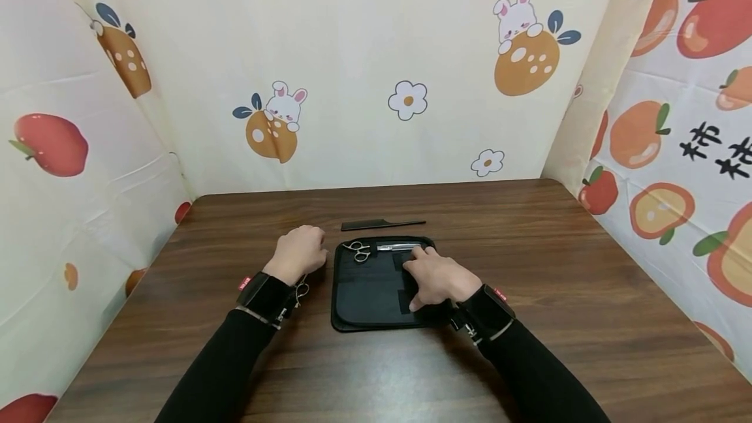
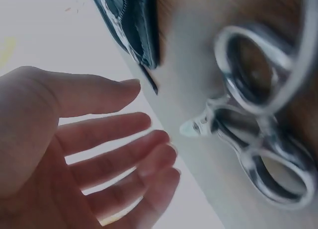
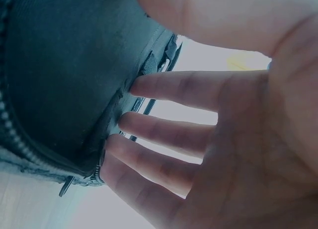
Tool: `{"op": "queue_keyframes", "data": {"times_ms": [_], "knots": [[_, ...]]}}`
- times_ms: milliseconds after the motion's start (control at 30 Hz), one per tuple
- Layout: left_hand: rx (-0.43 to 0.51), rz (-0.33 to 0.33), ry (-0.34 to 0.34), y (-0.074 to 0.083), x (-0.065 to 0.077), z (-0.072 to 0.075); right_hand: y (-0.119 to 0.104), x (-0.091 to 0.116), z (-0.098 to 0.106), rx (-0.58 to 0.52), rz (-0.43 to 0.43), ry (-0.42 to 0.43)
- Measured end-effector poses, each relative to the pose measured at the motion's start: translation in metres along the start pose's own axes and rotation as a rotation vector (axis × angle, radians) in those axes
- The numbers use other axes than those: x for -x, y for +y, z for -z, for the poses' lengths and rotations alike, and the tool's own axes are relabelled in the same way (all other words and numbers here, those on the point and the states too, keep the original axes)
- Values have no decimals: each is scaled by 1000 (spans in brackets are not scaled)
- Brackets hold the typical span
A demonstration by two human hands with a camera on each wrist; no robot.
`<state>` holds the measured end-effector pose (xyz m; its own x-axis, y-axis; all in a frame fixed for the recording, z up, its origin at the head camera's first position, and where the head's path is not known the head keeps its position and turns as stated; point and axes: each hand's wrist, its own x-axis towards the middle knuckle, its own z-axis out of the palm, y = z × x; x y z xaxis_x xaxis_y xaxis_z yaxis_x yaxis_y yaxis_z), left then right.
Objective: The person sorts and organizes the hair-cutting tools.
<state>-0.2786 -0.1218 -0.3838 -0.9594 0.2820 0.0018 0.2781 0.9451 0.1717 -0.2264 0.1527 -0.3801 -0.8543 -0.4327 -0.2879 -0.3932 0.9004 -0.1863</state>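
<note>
A black zip case (image 1: 367, 296) lies flat on the table. Along its far edge, silver scissors (image 1: 360, 250) sit in it, their finger rings toward the left. My right hand (image 1: 440, 276) is over the case's right part, fingers extended; in the right wrist view its fingertips (image 3: 126, 120) are right at the dark lining (image 3: 64, 70). To the left of the case is my left hand (image 1: 298, 252), its palm bare in the left wrist view and its fingers loosely bent around nothing. A second pair of scissors (image 2: 263, 110) lies by the left wrist, its blades mostly hidden.
Behind the case lies a black tail comb (image 1: 376, 224), its thin handle pointing right. The brown wooden table (image 1: 364, 377) is bordered at the back and both sides by cream printed cloth (image 1: 352, 38). A zipper pull (image 3: 66, 186) hangs at the case's edge.
</note>
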Motion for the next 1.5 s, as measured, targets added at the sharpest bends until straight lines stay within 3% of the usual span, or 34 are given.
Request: {"op": "queue_keyframes", "data": {"times_ms": [100, 233, 467, 600, 900, 1233, 1500], "knots": [[-2, 46, -32, -6, 8, 3, 0, 0, -1, 1, -1, -6], [5, 100, -128, -12, 16, 6, 0, -1, -2, 10, -8, -9], [55, 133, -303, -19, 20, 10, 1, -1, -1, 6, -19, -7], [98, 153, -353, -22, 20, 7, 1, -2, -2, 3, -11, -13], [87, 130, -278, -19, 12, -2, 2, -2, -3, 5, -9, -14], [155, 138, -198, -16, 10, -10, 1, -2, -3, -3, -2, -10], [224, 93, -168, -6, 5, -7, 3, -3, -3, -2, -1, -3]]}}
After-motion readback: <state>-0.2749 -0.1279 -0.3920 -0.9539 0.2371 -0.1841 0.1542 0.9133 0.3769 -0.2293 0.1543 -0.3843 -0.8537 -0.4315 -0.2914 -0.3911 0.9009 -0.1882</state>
